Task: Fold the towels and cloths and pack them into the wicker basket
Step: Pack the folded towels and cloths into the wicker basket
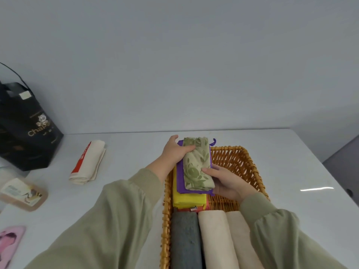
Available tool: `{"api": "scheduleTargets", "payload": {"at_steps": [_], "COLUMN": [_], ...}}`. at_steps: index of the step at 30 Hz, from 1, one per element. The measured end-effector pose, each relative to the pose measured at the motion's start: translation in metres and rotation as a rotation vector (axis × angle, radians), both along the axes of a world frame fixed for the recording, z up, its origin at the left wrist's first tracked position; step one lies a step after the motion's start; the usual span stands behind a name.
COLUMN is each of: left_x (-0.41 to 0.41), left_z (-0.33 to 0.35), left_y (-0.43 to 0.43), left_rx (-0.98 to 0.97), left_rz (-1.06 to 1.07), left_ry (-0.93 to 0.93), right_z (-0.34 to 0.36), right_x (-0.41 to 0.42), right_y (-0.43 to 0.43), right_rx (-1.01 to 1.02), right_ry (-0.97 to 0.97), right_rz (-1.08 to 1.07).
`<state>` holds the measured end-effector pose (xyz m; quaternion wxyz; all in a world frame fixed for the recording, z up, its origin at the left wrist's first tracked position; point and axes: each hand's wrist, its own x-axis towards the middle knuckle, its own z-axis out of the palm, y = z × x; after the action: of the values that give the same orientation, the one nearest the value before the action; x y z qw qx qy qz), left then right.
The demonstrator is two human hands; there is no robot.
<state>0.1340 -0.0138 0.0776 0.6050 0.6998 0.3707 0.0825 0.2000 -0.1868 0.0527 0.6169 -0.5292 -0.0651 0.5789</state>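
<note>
A wicker basket (237,162) sits on the white table. Its near end holds a rolled grey towel (184,241) and two rolled cream towels (215,239). Behind them lies a stack with a yellow cloth (189,199) and a purple cloth (180,179). On top is a folded green leaf-print cloth (197,164). My left hand (175,150) grips the far left of this cloth and the stack. My right hand (227,182) holds its near right edge, thumb on top. A folded cream cloth with a red band (87,162) lies on the table to the left.
A black paper bag (25,129) stands at the far left. A brown packet (23,194) and a pink item (9,243) lie near the left edge. The wall runs close behind the table. The basket's far right part shows bare wicker.
</note>
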Motion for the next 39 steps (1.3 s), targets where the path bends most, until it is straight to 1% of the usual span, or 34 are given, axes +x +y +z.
{"api": "scheduleTargets", "payload": {"at_steps": [2,4,6,8,10,11,13,16,17,18,19,21,22,23,24,25,28,32,35,39], "left_x": [-0.002,-0.008,-0.016,-0.026,-0.035,-0.039,-0.045,-0.051,-0.053,-0.054,-0.054,-0.053,-0.052,-0.052,-0.051,-0.051,-0.049,-0.036,-0.026,-0.014], "left_z": [-0.007,-0.014,-0.019,-0.021,-0.021,-0.021,-0.022,-0.026,-0.028,-0.029,-0.031,-0.034,-0.036,-0.036,-0.036,-0.036,-0.035,-0.035,-0.037,-0.046], "left_y": [-0.002,-0.004,-0.004,-0.003,-0.003,-0.003,-0.004,-0.001,0.0,0.001,0.001,-0.001,-0.001,-0.002,-0.002,-0.003,-0.005,-0.013,-0.02,-0.024], "left_rx": [0.148,0.299,0.569,0.838,1.046,1.132,1.241,1.256,1.24,1.228,1.223,1.233,1.244,1.255,1.261,1.264,1.254,1.249,1.325,1.39], "left_rz": [-0.038,-0.026,-0.047,-0.164,-0.363,-0.472,-0.686,-0.861,-0.889,-0.912,-0.933,-0.959,-0.962,-0.958,-0.948,-0.935,-0.916,-0.949,-1.021,-1.089], "left_ry": [0.057,0.049,-0.003,-0.079,-0.121,-0.113,0.003,0.297,0.363,0.406,0.43,0.446,0.452,0.462,0.483,0.51,0.625,0.786,0.906,1.038], "right_z": [-0.012,-0.022,-0.03,-0.036,-0.039,-0.04,-0.038,-0.036,-0.036,-0.036,-0.036,-0.036,-0.035,-0.034,-0.033,-0.033,-0.035,-0.031,-0.032,-0.041], "right_x": [-0.007,-0.013,-0.018,-0.02,-0.022,-0.022,-0.025,-0.031,-0.035,-0.038,-0.04,-0.039,-0.036,-0.031,-0.026,-0.021,-0.008,0.003,0.008,0.007], "right_y": [0.006,0.014,0.021,0.024,0.027,0.028,0.03,0.032,0.032,0.031,0.029,0.026,0.027,0.027,0.028,0.028,0.029,0.036,0.043,0.047], "right_rx": [-0.022,-0.071,-0.132,-0.178,-0.23,-0.253,-0.308,-0.391,-0.408,-0.437,-0.496,-0.594,-0.588,-0.568,-0.555,-0.553,-0.532,-0.553,-0.586,-0.619], "right_ry": [0.015,-0.032,-0.098,-0.145,-0.213,-0.258,-0.377,-0.612,-0.711,-0.865,-1.087,-1.605,-1.785,-1.88,-1.904,-1.878,-1.738,-1.639,-1.607,-1.579], "right_rz": [-0.066,-0.106,-0.128,-0.142,-0.142,-0.134,-0.099,-0.044,-0.023,0.015,0.065,0.162,0.223,0.306,0.4,0.487,0.686,0.911,1.022,1.07]}}
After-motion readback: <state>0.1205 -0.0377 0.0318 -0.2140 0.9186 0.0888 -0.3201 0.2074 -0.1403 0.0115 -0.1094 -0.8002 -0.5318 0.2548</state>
